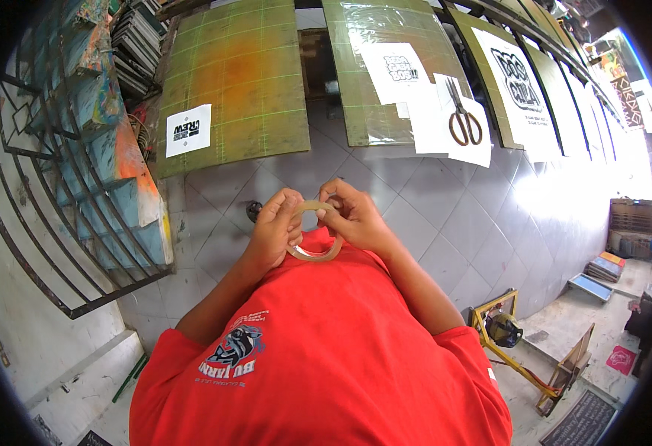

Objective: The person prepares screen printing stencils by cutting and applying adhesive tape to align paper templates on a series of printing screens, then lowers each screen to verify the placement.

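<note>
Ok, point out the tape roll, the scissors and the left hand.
tape roll [315, 255], head view, on the lower arc of the ring below the hands.
scissors [463, 119], head view, on the crossing just above the brown handles.
left hand [275, 227], head view, on the back of the hand.

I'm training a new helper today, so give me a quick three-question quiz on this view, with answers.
1. True or false: both hands grip the roll of tape.
2. What tool lies on the white paper sheets up on the green mats?
A. hammer B. scissors C. brush
3. Fill in: the person wears a ___ shirt.

Key
1. True: the left hand and right hand both hold the roll, in front of the chest.
2. B: scissors with brown handles.
3. Red shirt.
</note>
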Demonstrator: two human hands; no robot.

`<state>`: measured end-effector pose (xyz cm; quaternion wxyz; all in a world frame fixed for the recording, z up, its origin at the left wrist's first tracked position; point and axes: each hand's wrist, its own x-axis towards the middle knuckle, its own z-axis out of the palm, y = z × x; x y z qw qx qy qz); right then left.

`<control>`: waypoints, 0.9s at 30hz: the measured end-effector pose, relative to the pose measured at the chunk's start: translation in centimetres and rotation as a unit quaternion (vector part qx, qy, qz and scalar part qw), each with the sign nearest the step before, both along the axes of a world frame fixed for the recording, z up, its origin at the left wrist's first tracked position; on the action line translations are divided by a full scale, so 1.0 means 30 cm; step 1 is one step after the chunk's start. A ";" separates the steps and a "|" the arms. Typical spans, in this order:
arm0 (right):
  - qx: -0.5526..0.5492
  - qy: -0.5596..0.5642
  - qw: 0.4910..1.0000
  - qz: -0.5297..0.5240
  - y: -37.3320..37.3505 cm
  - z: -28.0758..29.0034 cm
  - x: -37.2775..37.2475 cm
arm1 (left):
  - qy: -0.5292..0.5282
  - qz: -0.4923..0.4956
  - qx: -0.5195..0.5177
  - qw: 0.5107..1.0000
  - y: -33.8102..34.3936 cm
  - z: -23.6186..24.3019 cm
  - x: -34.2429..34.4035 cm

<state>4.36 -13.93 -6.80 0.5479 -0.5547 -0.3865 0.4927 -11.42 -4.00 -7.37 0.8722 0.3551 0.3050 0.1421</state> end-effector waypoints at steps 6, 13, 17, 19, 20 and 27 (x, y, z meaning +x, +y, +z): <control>0.023 -0.049 0.998 -0.024 -0.023 -0.045 -0.010 | 0.013 0.069 0.009 0.998 -0.017 -0.004 -0.019; 0.023 0.002 0.995 -0.098 0.015 -0.020 -0.026 | -0.046 0.076 -0.021 0.996 -0.038 -0.013 -0.020; 0.003 -0.014 1.000 -0.025 0.019 0.020 0.070 | -0.066 0.002 -0.049 0.997 -0.042 0.008 -0.005; -0.022 -0.040 0.999 0.024 0.010 0.040 0.095 | -0.066 -0.033 -0.019 0.997 -0.021 0.011 0.016; -0.030 -0.054 0.997 0.044 0.011 0.041 0.096 | -0.066 -0.051 -0.005 0.997 -0.002 0.010 0.024; -0.011 -0.077 0.996 0.033 -0.026 0.055 0.056 | -0.051 -0.072 0.046 0.995 -0.012 0.016 0.015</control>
